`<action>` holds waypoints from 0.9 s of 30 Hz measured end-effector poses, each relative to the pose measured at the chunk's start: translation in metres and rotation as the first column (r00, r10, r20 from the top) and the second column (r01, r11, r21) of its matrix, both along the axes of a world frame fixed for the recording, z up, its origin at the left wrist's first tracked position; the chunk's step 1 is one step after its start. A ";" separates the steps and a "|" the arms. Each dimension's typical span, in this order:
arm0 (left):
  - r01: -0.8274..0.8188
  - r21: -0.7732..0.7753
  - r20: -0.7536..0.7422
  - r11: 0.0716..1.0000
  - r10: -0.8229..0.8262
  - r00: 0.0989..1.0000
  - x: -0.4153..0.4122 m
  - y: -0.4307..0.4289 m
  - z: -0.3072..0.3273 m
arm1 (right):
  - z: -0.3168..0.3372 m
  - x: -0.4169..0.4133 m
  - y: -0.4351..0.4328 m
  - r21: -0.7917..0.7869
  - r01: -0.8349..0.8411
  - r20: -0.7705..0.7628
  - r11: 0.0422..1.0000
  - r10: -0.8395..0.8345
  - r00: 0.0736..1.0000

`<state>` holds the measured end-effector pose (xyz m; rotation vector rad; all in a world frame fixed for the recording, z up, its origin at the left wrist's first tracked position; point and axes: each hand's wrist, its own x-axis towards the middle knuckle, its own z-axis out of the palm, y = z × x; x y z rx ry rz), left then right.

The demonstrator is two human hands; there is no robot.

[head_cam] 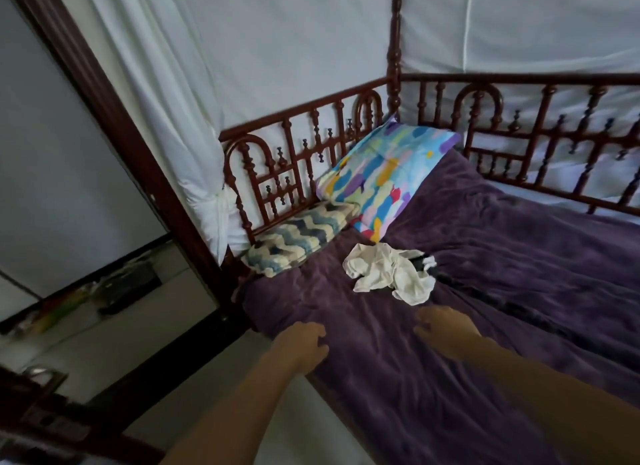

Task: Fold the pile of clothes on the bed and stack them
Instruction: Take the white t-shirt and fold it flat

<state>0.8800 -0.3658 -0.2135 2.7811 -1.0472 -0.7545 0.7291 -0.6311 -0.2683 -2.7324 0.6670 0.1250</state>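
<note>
A person's left grip (302, 347) and right grip (446, 329) reach out side by side over the near part of a bed (502, 378). Both are released, fingers loosely curled and holding nothing. The left is at the mattress's near edge and the right is further in over the cover. The picture is too blurred to tell whether either touches the fabric. Both forearms are bare.

Just beyond the right grip, apart from both, lies the pile of clothes (388, 274), unfolded. It is a crumpled white garment heaped on the rumpled purple bedspread (554, 256), with a dark item (423, 262) showing at its far right side.

Behind the pile, a pillow in a bright multicoloured case (384, 177) leans into the bed's far corner. Beside it to the left a cushion with a blue and cream zigzag pattern (298, 237) lies flat against the rail.

A low railing of dark red turned wood (304, 152) runs along two sides of the bed and meets at a tall corner post (394, 66). White curtains (166, 100) hang behind the railing, one gathered at the left. A heavy dark wooden post (104, 100) slants across the left foreground, with pale floor (114, 343) and blurred clutter beyond it.
</note>
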 end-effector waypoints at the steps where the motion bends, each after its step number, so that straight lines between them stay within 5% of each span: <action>1: 0.006 0.026 -0.006 1.000 -0.005 1.000 0.019 -0.008 -0.006 | -0.011 0.016 -0.008 0.026 0.011 -0.026 1.000 -0.010 1.000; 13: 0.138 0.069 -0.200 0.988 -0.122 0.972 0.183 -0.093 -0.074 | -0.078 0.131 -0.064 0.189 0.221 -0.260 0.957 -0.168 0.951; 21: 0.376 0.080 -0.330 0.923 -0.331 0.884 0.270 -0.182 -0.162 | -0.129 0.166 -0.095 0.122 0.471 -0.412 0.874 -0.388 0.825; 27: 0.452 0.044 -0.230 0.891 -0.431 0.872 0.339 -0.255 -0.231 | -0.176 0.231 -0.141 0.069 0.637 -0.454 0.768 -0.544 0.705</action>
